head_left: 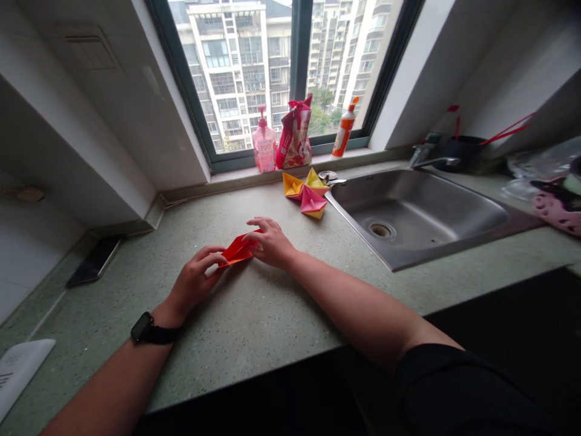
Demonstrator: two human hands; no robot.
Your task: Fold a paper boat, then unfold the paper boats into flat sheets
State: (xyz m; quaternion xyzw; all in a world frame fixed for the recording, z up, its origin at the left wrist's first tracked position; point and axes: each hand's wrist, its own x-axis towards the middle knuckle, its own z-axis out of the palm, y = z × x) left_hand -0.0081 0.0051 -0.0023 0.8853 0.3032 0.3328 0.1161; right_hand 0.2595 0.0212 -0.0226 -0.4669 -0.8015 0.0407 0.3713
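A folded piece of red paper (236,249) lies on the speckled counter (254,315) in front of me. My left hand (196,280), with a black watch on its wrist, pinches the paper's left end with curled fingers. My right hand (271,242) presses on the paper's right end, fingers bent over its top edge. Beyond them, near the sink's corner, sit folded paper shapes in yellow and pink (307,192).
A steel sink (408,212) with a tap fills the right of the counter. On the window sill stand a pink pump bottle (264,144), a pink pouch (295,134) and an orange-capped bottle (344,128). A dark phone (95,260) lies at the left; white paper (18,369) is at the near left edge.
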